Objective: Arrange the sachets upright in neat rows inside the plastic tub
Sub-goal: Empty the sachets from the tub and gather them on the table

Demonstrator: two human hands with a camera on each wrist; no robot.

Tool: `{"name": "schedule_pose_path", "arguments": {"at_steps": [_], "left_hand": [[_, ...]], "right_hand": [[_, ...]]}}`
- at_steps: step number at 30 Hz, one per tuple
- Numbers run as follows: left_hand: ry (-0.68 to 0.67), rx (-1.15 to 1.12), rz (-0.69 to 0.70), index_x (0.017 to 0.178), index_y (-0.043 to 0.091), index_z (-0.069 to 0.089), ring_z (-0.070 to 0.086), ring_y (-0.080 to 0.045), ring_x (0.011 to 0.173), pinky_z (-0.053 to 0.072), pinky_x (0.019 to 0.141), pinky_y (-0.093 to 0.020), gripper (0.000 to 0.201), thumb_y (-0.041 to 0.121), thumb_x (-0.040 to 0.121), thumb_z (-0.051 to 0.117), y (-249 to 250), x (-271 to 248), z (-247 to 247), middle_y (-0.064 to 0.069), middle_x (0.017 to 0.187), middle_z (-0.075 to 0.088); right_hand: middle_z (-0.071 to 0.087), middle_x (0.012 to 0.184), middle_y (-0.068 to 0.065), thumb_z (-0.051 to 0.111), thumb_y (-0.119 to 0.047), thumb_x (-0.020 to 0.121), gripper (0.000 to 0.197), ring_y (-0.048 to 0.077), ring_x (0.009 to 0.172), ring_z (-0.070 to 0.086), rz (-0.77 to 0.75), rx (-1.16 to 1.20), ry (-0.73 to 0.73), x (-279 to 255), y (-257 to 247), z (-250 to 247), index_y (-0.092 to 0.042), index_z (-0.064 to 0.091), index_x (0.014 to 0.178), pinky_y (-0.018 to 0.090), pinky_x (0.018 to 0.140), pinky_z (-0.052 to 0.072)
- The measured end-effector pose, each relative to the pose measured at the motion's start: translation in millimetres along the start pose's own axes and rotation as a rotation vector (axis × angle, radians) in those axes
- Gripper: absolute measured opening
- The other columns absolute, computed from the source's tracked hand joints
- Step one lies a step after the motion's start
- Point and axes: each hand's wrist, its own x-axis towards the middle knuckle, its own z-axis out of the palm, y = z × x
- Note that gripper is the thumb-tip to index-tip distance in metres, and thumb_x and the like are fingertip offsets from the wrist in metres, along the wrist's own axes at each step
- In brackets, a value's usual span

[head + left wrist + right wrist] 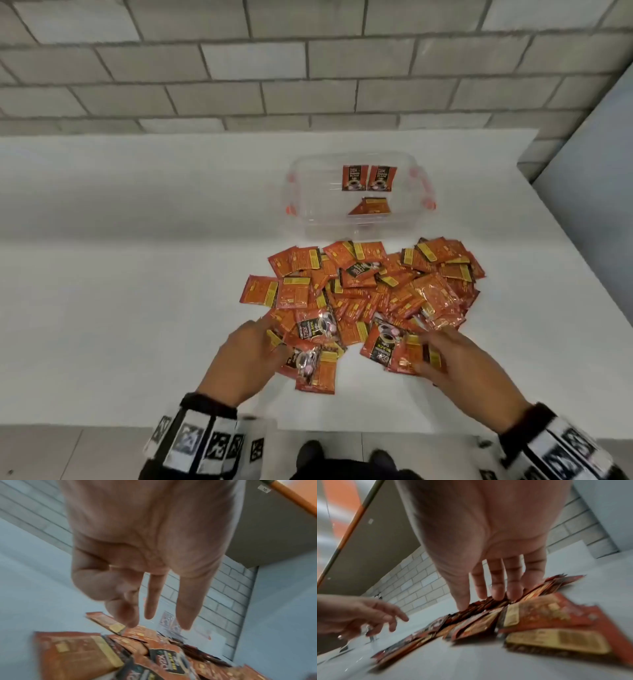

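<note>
A clear plastic tub (308,219) with orange latches stands on the white table beyond the pile. Inside it two sachets (354,177) stand upright against the far wall, and a third sachet (371,206) lies tilted on the bottom. A loose heap of orange sachets (370,294) spreads in front of the tub. My left hand (255,346) hovers at the heap's near left edge with its fingers (149,612) hanging straight over the sachets, holding nothing. My right hand (442,356) rests on the heap's near right edge, its straight fingertips (496,595) touching the sachets.
The white table (137,274) runs back to a grey brick wall (308,68). Its near edge (102,425) is just under my wrists, and its right edge slants past the heap. Below the edge I see tiled floor and shoes (310,455).
</note>
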Motion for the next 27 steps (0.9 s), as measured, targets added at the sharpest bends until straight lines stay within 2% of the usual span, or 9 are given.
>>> {"name": "schedule_pose_path", "arguments": {"at_steps": [2,5,7,10,13,16,21,24,27], "left_hand": [[-0.042,0.074,0.036,0.126,0.027,0.055,0.055,-0.012,0.097,0.042,0.078,-0.025,0.046,0.040,0.084,0.067,4,9,5,0.004,0.111,0.058],[-0.111,0.156,0.076,0.130,0.029,0.052,0.054,-0.016,0.107,0.046,0.089,-0.029,0.060,0.044,0.076,0.073,5,16,16,0.002,0.122,0.054],[-0.153,0.198,0.056,0.128,0.029,0.051,0.055,-0.016,0.103,0.048,0.087,-0.031,0.064,0.044,0.072,0.076,0,20,21,0.001,0.121,0.050],[-0.136,0.267,0.072,0.124,0.026,0.052,0.053,-0.017,0.103,0.050,0.084,-0.031,0.061,0.040,0.070,0.078,-3,27,27,0.000,0.121,0.046],[-0.119,0.277,0.092,0.118,0.024,0.054,0.052,-0.018,0.104,0.049,0.083,-0.032,0.056,0.041,0.071,0.078,-5,30,31,0.000,0.119,0.047],[-0.097,0.209,0.093,0.109,0.024,0.055,0.048,-0.017,0.101,0.045,0.078,-0.029,0.051,0.041,0.068,0.080,-11,32,33,0.001,0.114,0.047],[-0.054,0.138,0.093,0.092,0.025,0.050,0.043,-0.017,0.090,0.039,0.069,-0.028,0.047,0.044,0.063,0.082,-11,34,28,0.003,0.095,0.043],[-0.005,0.093,0.087,0.082,0.024,0.047,0.041,-0.016,0.085,0.032,0.062,-0.025,0.042,0.039,0.066,0.083,-5,34,24,0.003,0.088,0.042],[-0.059,-0.005,0.094,0.070,0.021,0.043,0.044,-0.013,0.070,0.031,0.056,-0.022,0.039,0.028,0.072,0.081,5,38,16,0.003,0.076,0.051]], "right_hand": [[0.051,0.126,-0.002,0.061,-0.047,0.086,0.051,0.019,0.112,0.052,0.034,0.006,0.051,10,-11,6,-0.027,0.050,0.131,0.031,0.088,0.046],[0.052,0.122,0.001,0.061,-0.051,0.085,0.052,0.022,0.109,0.054,0.083,-0.015,0.094,19,-25,11,-0.025,0.050,0.129,0.033,0.082,0.047],[0.050,0.123,0.003,0.059,-0.052,0.085,0.056,0.023,0.111,0.053,0.113,-0.058,0.093,23,-29,16,-0.024,0.048,0.131,0.033,0.084,0.045],[0.047,0.127,0.005,0.056,-0.053,0.087,0.058,0.024,0.117,0.049,0.143,-0.146,0.063,27,-35,18,-0.023,0.045,0.135,0.033,0.089,0.044],[0.049,0.121,0.007,0.059,-0.046,0.087,0.055,0.026,0.113,0.049,0.129,-0.156,0.080,27,-39,21,-0.021,0.048,0.135,0.035,0.089,0.045],[0.051,0.114,0.008,0.062,-0.039,0.087,0.046,0.026,0.108,0.048,0.086,-0.146,0.109,27,-42,24,-0.019,0.056,0.127,0.036,0.086,0.045],[0.043,0.122,0.005,0.051,-0.040,0.094,0.047,0.022,0.116,0.040,0.038,-0.147,0.056,31,-42,22,-0.022,0.044,0.136,0.032,0.095,0.040],[0.042,0.123,0.006,0.050,-0.044,0.093,0.053,0.022,0.117,0.039,0.033,-0.170,0.037,36,-40,18,-0.019,0.040,0.139,0.033,0.096,0.040],[0.042,0.125,0.008,0.052,-0.043,0.092,0.054,0.023,0.119,0.037,0.010,-0.143,-0.020,42,-37,14,-0.017,0.042,0.137,0.033,0.098,0.040]]}}
